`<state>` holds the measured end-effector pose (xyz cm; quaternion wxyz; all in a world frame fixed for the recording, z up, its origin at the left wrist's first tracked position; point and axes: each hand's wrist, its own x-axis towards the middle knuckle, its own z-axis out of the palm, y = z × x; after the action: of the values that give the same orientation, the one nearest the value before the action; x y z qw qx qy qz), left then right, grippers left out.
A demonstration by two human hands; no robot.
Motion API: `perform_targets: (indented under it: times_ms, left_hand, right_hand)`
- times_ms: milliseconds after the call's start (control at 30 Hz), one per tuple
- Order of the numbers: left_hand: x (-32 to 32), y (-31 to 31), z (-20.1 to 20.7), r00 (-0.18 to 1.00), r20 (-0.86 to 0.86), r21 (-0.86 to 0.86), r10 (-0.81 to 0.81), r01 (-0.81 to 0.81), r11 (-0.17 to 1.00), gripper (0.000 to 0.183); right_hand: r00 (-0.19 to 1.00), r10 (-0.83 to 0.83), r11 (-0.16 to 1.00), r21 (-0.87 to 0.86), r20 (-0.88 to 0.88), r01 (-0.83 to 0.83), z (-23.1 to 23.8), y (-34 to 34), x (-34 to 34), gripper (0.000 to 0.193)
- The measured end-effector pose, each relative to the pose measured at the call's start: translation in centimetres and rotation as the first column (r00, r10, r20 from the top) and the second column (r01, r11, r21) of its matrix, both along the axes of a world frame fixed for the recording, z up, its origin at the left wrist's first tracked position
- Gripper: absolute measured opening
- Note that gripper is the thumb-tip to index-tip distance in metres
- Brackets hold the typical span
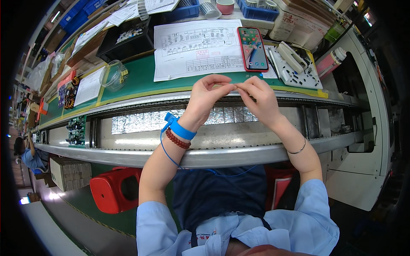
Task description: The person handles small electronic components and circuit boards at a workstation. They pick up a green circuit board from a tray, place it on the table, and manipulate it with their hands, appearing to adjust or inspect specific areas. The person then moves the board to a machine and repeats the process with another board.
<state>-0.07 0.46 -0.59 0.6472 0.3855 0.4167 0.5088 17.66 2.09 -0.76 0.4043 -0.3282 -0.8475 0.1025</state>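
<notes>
Over the metal conveyor rail, both hands meet at the fingertips. My left hand (208, 94) pinches thumb to finger, and a blue wrist strap (181, 129) with a thin cord circles that wrist. My right hand (260, 97) pinches at the same spot from the other side. Whatever sits between the fingertips is too small to make out. Just beyond the hands, a printed drawing sheet (198, 49) lies on the green bench mat, with a phone in a red case (253, 49) across its right edge. A white board with small black parts (305, 74) lies right of the phone.
A clear plastic cup (112, 77) and a black bin of small parts (128, 38) stand at the left. A green circuit board (76, 131) rests on the conveyor rails (213, 157). A red stool (112, 192) is below. A white machine (358, 170) borders the right.
</notes>
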Motion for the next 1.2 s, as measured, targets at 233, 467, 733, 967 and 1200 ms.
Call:
perform_targets:
  times_ms: [233, 467, 733, 967, 1200]
  left_hand:
    - [0.16, -0.16, -0.44, 0.993, -0.046, 0.011, -0.105, 0.106, 0.994, 0.017]
    - [0.06, -0.22, -0.43, 0.994, -0.036, 0.012, -0.103, 0.104, 0.995, 0.017]
    - [0.22, -0.34, -0.42, 0.989, -0.129, 0.106, -0.069, 0.083, 0.991, 0.016]
    - [0.32, -0.39, -0.51, 0.989, -0.13, 0.117, -0.077, 0.093, 0.989, 0.018]
    - [-0.13, -0.26, -0.34, 0.979, 0.198, 0.013, -0.05, 0.048, 0.999, 0.023]
  right_hand:
    - [0.987, 0.015, 0.986, -0.162, -0.157, -0.04, -0.02, -0.05, -0.05, 0.011]
    - [0.984, 0.034, 0.974, -0.217, -0.172, -0.072, 0.1, -0.2, -0.02, 0.01]
    - [0.971, 0.058, 0.937, -0.322, -0.23, -0.133, 0.32, -0.22, 0.05, 0.008]
    - [0.978, 0.031, 0.942, -0.321, -0.205, -0.097, 0.22, -0.26, 0.1, 0.007]
    - [0.979, 0.035, 0.936, -0.336, -0.199, -0.101, 0.32, -0.41, 0.01, 0.007]
